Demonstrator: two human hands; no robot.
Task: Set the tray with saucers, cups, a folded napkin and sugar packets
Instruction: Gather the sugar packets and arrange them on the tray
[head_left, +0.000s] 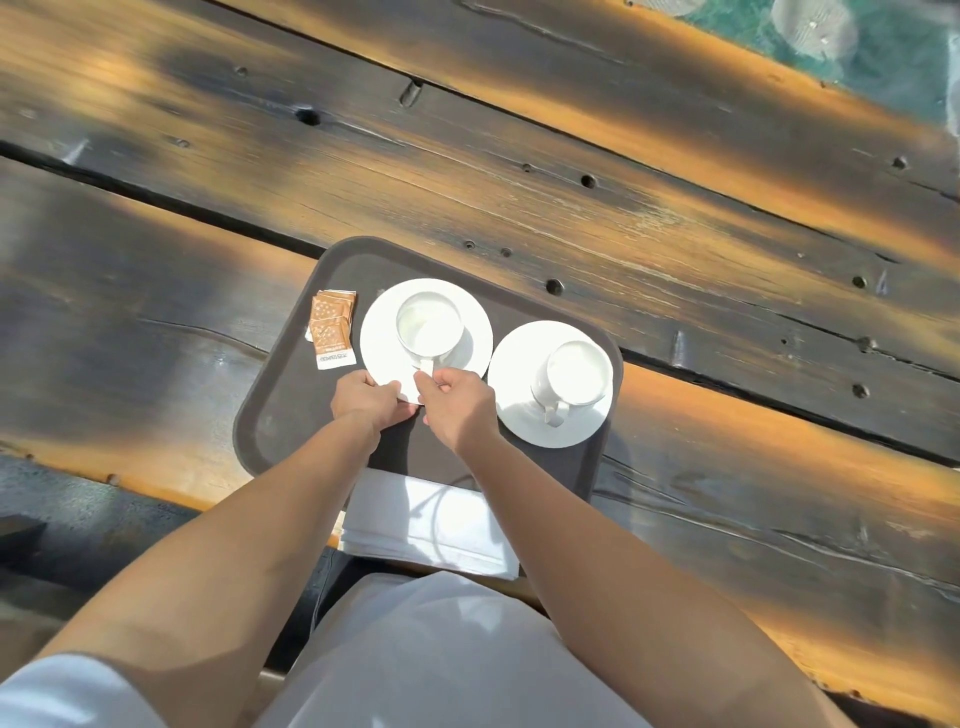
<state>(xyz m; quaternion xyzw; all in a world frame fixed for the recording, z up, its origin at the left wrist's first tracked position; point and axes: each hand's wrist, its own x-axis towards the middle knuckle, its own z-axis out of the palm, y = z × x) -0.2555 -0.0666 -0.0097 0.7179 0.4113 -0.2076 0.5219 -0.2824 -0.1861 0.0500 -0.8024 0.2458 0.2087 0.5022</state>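
A dark brown tray (280, 415) lies on the wooden table. On it stand two white saucers, each with a white cup: the left saucer (379, 338) carries the left cup (428, 325), the right saucer (511, 410) carries the right cup (579, 371). My left hand (366, 400) grips the near rim of the left saucer. My right hand (457, 402) pinches the left cup's handle. Brown sugar packets (332, 327) are stacked at the tray's left side. A folded white napkin (426, 525) lies at the tray's near edge, between my forearms.
The table (571, 182) is made of dark weathered planks with gaps and bolt holes, lit by sun. Its near edge runs just below the tray. My white clothing fills the bottom of the view. Greenish ground (883, 47) shows at the top right.
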